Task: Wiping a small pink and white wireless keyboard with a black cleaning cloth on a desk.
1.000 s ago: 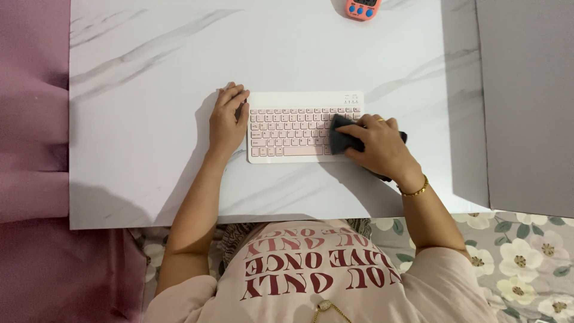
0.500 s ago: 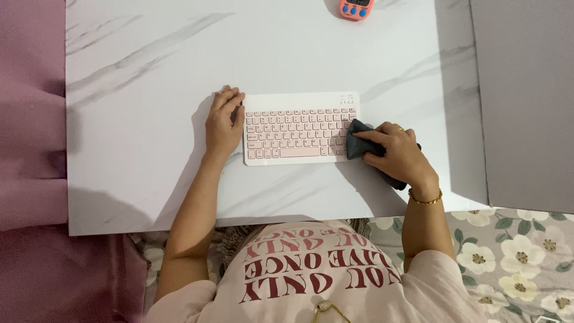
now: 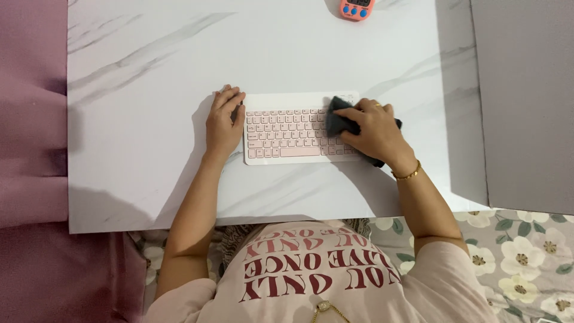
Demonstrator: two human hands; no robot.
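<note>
A small pink-and-white keyboard [image 3: 287, 131] lies flat on the white marble table [image 3: 149, 72]. My left hand [image 3: 223, 122] rests against the keyboard's left edge, fingers curled on its top corner. My right hand [image 3: 372, 133] presses a dark grey cloth [image 3: 336, 119] onto the upper right keys; part of the cloth sticks out under my palm at the right. The keyboard's right end is hidden under my hand.
A pink timer [image 3: 356, 8] with blue buttons sits at the table's far edge. A grey panel [image 3: 526, 101] stands along the right side. Pink fabric [image 3: 33, 119] lies left of the table, floral fabric [image 3: 526, 251] at the lower right.
My right hand with the cloth slid off the keyboard's right edge, then came back left and up onto the upper right keys. My left hand stayed put.
</note>
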